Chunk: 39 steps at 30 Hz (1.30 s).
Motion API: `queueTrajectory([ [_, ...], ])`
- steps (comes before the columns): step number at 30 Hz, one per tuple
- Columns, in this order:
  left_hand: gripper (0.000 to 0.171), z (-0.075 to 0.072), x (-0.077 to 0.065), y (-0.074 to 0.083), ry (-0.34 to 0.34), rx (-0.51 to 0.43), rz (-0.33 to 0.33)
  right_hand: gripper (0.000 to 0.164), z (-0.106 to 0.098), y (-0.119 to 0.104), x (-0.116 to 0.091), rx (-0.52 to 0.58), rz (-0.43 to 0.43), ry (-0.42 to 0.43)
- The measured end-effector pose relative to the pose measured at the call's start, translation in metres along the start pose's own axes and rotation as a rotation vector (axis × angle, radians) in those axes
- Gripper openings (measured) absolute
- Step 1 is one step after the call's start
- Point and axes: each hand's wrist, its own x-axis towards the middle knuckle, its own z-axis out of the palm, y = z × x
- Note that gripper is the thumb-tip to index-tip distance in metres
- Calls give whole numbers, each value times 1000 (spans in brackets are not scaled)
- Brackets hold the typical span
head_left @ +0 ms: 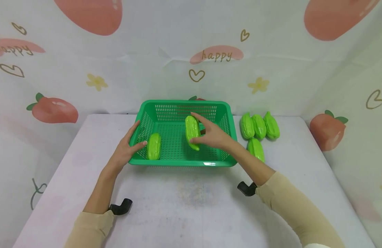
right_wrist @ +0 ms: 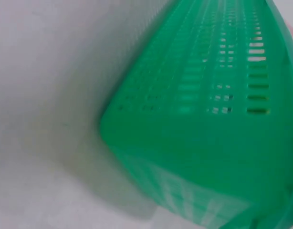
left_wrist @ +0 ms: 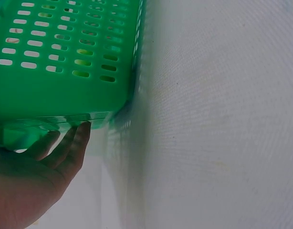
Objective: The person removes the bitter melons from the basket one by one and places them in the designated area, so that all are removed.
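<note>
A green plastic basket [head_left: 181,163] with slotted walls stands on the table. Over it, my right hand [head_left: 213,135] pinches a light green, ridged bitter melon [head_left: 192,131] between thumb and fingers. Inside the basket at the left lies another bitter melon [head_left: 154,147]. At the basket's left wall, my left hand [head_left: 124,150] grips the rim, thumb reaching inside, close to that melon. The left wrist view shows the left hand's fingers [left_wrist: 75,148] against the outside of the basket. In the right wrist view the basket's wall [right_wrist: 199,143] fills much of the picture; the right hand is hidden there.
Right of the basket, several bitter melons [head_left: 260,126] lie in a row, with one more bitter melon [head_left: 256,148] in front, partly behind the right forearm. The white table [head_left: 191,206] meets a fruit-printed cloth [head_left: 160,69] at the back. Black fittings [head_left: 122,206] sit at both wrists.
</note>
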Motion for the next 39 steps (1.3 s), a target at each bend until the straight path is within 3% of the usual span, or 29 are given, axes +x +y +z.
queueTrajectory([
  [29, 85, -1, -1, 0, 3, -18, 14, 91, -47, 11, -42, -5, 31, 97],
  [39, 85, -1, 0, 0, 1, -26, 18, 88, -60, 17, -58, 4, 77, 148],
])
